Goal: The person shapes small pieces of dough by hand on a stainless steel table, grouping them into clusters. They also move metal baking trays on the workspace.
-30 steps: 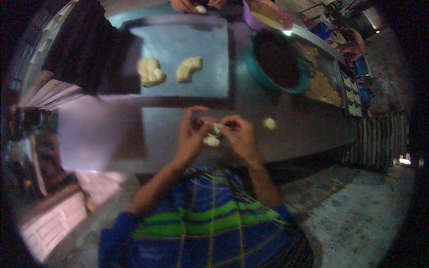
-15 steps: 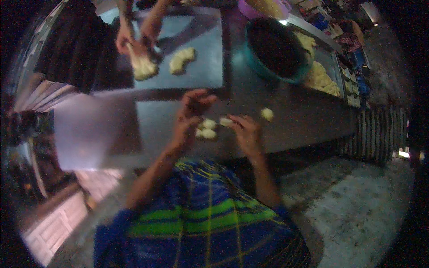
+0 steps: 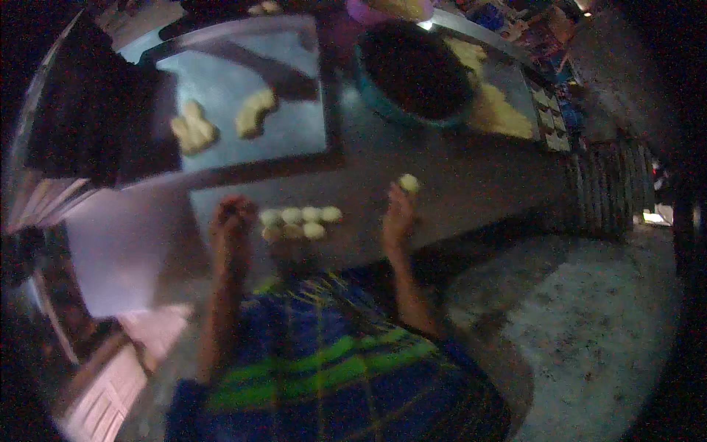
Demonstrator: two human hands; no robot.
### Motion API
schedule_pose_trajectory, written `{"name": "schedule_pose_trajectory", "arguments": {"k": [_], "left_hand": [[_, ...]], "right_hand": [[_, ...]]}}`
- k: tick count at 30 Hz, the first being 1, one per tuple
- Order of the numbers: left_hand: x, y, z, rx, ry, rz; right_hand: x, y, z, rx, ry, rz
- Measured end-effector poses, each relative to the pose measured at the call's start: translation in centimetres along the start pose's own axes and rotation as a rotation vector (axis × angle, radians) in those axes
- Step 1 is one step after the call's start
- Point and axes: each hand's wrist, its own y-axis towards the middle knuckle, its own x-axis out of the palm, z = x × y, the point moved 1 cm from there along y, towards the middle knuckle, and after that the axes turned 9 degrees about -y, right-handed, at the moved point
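Near the front of the metal table, several pale dough balls [image 3: 292, 215] lie close together in two short rows. At their left end is my left hand [image 3: 234, 214], raised with its fingers bent. Blur hides whether those fingers hold anything. To the right of the rows, my right hand [image 3: 400, 217] reaches forward, its fingertips closed at the near side of a single dough ball [image 3: 409, 182]. Two larger dough pieces [image 3: 255, 113] rest on the tray-like board beyond my left hand.
The grey board [image 3: 298, 136] has a dark raised edge. A large teal basin [image 3: 416, 118] with a dark inside stands beyond my right hand. Flattened yellowish dough [image 3: 504, 110] covers a surface to its right. A purple bowl [image 3: 361, 11] is at the far edge.
My view has shifted. My left hand has drawn left, uncovering more dough balls. My right hand has left the ball it touched and reached the lone one. Another person's hands have left the board.
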Motion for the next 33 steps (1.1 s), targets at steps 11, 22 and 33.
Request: {"name": "schedule_pose_trajectory", "arguments": {"k": [11,22,33], "left_hand": [[2.8,0.8,-0.5,-0.024,0.080,-0.141],[7.4,2.4,-1.3,0.017,0.208,-0.341],[16.2,-2.1,-2.8,1.241,1.148,-0.695]], "right_hand": [[0.0,5.0,4.3,0.198,-0.325,-0.034],[1.6,5.5,8.6,-0.153,-0.326,-0.201],[-1.5,-1.1,-8.8,0.219,1.027,-0.580]]}}
